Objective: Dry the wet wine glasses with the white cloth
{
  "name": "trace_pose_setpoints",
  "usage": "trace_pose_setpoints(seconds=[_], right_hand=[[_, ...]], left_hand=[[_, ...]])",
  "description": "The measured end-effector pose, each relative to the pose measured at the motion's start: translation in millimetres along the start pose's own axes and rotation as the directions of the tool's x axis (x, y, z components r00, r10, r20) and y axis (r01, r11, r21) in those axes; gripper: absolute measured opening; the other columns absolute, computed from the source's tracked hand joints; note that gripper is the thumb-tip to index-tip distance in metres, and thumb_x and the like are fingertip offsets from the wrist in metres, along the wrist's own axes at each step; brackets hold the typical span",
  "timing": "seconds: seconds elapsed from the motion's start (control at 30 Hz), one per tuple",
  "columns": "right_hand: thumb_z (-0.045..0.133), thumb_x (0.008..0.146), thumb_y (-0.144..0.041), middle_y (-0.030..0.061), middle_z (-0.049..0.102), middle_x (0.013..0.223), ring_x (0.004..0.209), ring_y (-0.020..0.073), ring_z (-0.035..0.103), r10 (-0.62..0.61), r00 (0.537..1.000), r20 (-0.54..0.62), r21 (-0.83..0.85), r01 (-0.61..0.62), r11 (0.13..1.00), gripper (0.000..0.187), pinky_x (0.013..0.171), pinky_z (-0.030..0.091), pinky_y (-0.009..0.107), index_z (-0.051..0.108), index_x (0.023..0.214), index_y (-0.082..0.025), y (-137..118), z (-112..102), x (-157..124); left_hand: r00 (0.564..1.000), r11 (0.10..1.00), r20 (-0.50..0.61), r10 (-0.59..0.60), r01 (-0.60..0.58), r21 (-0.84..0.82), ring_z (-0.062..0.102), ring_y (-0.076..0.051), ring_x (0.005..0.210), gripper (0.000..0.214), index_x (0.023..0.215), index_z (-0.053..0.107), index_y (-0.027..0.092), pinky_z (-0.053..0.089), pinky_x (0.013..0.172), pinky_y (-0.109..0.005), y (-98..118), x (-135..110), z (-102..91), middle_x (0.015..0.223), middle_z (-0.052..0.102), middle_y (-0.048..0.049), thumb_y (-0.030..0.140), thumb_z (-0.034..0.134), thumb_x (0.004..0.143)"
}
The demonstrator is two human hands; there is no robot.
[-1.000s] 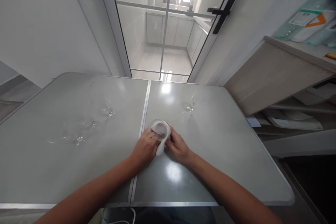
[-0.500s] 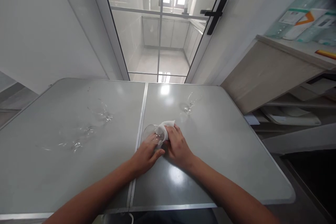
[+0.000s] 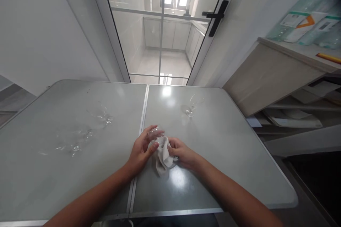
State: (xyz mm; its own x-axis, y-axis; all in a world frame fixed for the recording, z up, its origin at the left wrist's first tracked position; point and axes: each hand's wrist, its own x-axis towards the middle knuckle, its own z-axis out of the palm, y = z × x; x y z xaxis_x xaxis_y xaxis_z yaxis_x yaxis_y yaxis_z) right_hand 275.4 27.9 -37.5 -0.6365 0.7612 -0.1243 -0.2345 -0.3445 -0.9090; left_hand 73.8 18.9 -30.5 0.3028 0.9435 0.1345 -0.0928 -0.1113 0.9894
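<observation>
Over the middle of the grey table (image 3: pixel 226 156) my left hand (image 3: pixel 141 150) curls around a clear wine glass (image 3: pixel 154 135), fingers wrapped on its bowl. My right hand (image 3: pixel 182 154) is closed on a white cloth (image 3: pixel 163 156), which hangs down between the two hands and touches the glass. The stem and foot of the glass are hidden by the cloth and my fingers.
Another clear glass (image 3: pixel 192 105) stands at the table's far right part. Several clear glasses (image 3: pixel 87 127) sit on the left half. A glass door with a black handle (image 3: pixel 216 17) is behind the table. A wooden shelf unit (image 3: pixel 287 78) stands to the right.
The glass was turned in my left hand and lifted a little. The cloth came out from the bowl and now hangs lower from my right hand, nearer to me.
</observation>
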Motion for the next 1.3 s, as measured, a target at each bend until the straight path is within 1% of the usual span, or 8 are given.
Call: trace_pose_setpoints(seconds=[0.13,0.33,0.47,0.57,0.8,1.0,1.1,1.3], right_hand=[[0.075,0.080,-0.061,0.0002,0.056,0.074,0.061,0.0114,0.049,0.107,0.989,0.102,0.060,-0.114,0.992,0.050,0.059,0.040,0.023,0.063,0.094,-0.014,0,2,0],[0.066,0.090,-0.043,0.0041,0.062,0.088,0.079,0.0174,0.050,-0.307,0.914,-0.265,-0.668,0.056,0.742,0.027,0.076,0.042,0.029,0.062,0.099,-0.018,-2,13,0],[0.069,0.083,-0.057,0.0015,0.057,0.078,0.066,0.0140,0.049,0.002,0.996,-0.089,-0.235,-0.023,0.972,0.042,0.064,0.042,0.026,0.060,0.093,-0.017,5,7,3],[0.074,0.074,-0.066,0.0002,0.055,0.072,0.059,0.0117,0.047,0.170,0.981,0.096,0.055,-0.175,0.983,0.055,0.057,0.039,0.024,0.060,0.088,-0.015,4,-1,5],[0.075,0.083,-0.043,0.0020,0.062,0.087,0.080,0.0153,0.052,-0.210,0.951,-0.227,-0.533,0.059,0.844,0.031,0.074,0.042,0.025,0.065,0.097,-0.018,-9,6,0],[0.076,0.074,-0.065,0.0007,0.058,0.075,0.061,0.0116,0.051,0.167,0.970,0.178,0.051,-0.179,0.983,0.057,0.058,0.043,0.024,0.061,0.092,-0.014,-3,-11,-3],[0.073,0.081,-0.058,0.0010,0.058,0.076,0.063,0.0122,0.052,0.057,0.990,0.125,-0.156,-0.037,0.987,0.047,0.061,0.043,0.024,0.062,0.092,-0.013,-6,-14,-3],[0.048,0.097,-0.025,0.0103,0.068,0.095,0.083,0.0202,0.057,-0.538,0.838,0.094,-0.817,0.374,0.439,0.024,0.087,0.045,0.039,0.064,0.113,-0.015,-5,-5,-2]], left_hand=[[0.999,0.996,-0.022,-0.038,0.036,-0.085,0.066,-0.030,0.119,0.059,0.141,0.047,0.018,0.053,0.103,-0.046,-4,-1,1.8,0.132,0.065,-0.0190,0.036,0.072,0.090],[0.965,0.988,-0.244,0.101,-0.068,0.140,0.066,-0.030,0.118,0.065,0.130,0.054,0.021,0.051,0.104,-0.045,-15,0,3.3,0.126,0.069,-0.0141,0.029,0.087,0.074],[0.991,0.997,-0.135,0.000,-0.010,-0.078,0.068,-0.030,0.115,0.062,0.134,0.054,0.018,0.053,0.102,-0.045,-14,1,-2.2,0.127,0.068,-0.0181,0.038,0.080,0.082],[0.996,0.973,-0.057,-0.065,0.050,-0.226,0.070,-0.031,0.111,0.064,0.132,0.056,0.016,0.056,0.097,-0.045,-15,3,-4.7,0.125,0.069,-0.0201,0.043,0.081,0.080],[0.966,0.989,-0.216,0.145,-0.150,-0.007,0.067,-0.031,0.119,0.067,0.130,0.057,0.020,0.055,0.099,-0.043,-17,1,-3.1,0.124,0.070,-0.0151,0.021,0.089,0.071],[0.990,0.974,-0.033,0.136,-0.140,-0.179,0.069,-0.034,0.116,0.068,0.139,0.055,0.019,0.059,0.094,-0.045,-9,-3,-4.2,0.127,0.068,-0.0197,0.040,0.082,0.080],[0.982,0.976,-0.031,0.188,-0.191,-0.106,0.067,-0.033,0.118,0.067,0.140,0.054,0.018,0.058,0.098,-0.045,-12,-5,-6.1,0.127,0.068,-0.0195,0.035,0.081,0.081],[0.939,0.947,-0.118,0.322,-0.318,0.049,0.066,-0.032,0.119,0.066,0.139,0.052,0.025,0.058,0.099,-0.049,-27,-10,-8.4,0.131,0.066,-0.0151,0.023,0.082,0.080]])
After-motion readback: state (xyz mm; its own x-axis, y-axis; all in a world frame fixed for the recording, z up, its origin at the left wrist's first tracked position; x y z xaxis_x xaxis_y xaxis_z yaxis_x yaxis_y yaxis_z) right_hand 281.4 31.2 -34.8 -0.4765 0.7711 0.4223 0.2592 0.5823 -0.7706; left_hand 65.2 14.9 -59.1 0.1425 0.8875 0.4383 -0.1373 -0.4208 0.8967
